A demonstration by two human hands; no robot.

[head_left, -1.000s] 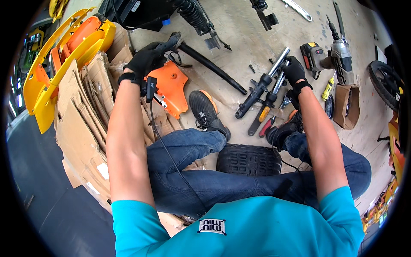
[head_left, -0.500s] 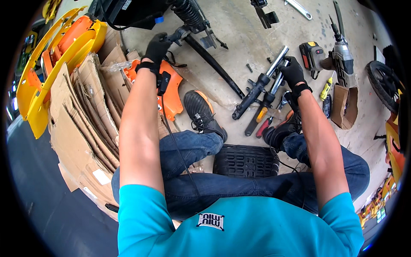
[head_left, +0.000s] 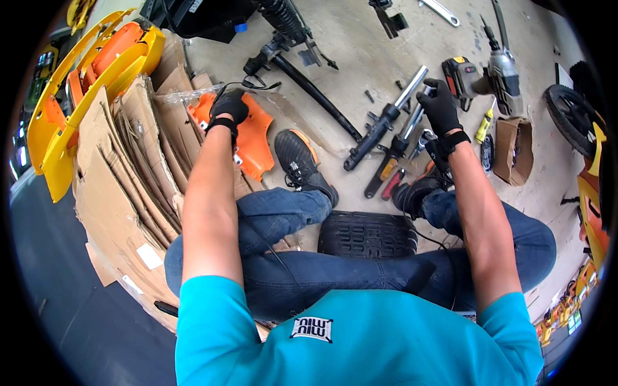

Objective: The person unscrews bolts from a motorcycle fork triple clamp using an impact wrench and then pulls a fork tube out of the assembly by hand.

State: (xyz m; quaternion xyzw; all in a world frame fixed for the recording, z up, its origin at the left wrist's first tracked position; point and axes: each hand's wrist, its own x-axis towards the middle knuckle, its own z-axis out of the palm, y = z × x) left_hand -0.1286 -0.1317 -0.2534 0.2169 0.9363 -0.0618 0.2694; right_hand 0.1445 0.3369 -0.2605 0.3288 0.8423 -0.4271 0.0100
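My left hand [head_left: 230, 107], in a black glove, is curled over the upper edge of an orange plastic panel [head_left: 256, 138]. Its fingertips are hidden, so whatever they hold cannot be made out. My right hand [head_left: 441, 110], gloved too, has its fingers closed round the upper silver tube of a fork leg [head_left: 412, 122] that lies slanted on the floor. Beside it, to the left, lies a second fork leg [head_left: 385, 120] with a black lower part. A black steering tube [head_left: 315, 91] extends down from a dark vehicle assembly [head_left: 283, 26] with a coil spring.
Stacked cardboard [head_left: 122, 186] and yellow-orange body panels [head_left: 96, 83] stand at left. A cordless impact wrench [head_left: 503, 77], a yellow screwdriver [head_left: 484, 127] and a small cardboard box [head_left: 513, 151] lie at right. A black ribbed mat [head_left: 367, 235] is between my legs.
My left hand has let go of the black end of the steering tube and moved down to the orange panel. My right hand stays at the fork leg's silver tube.
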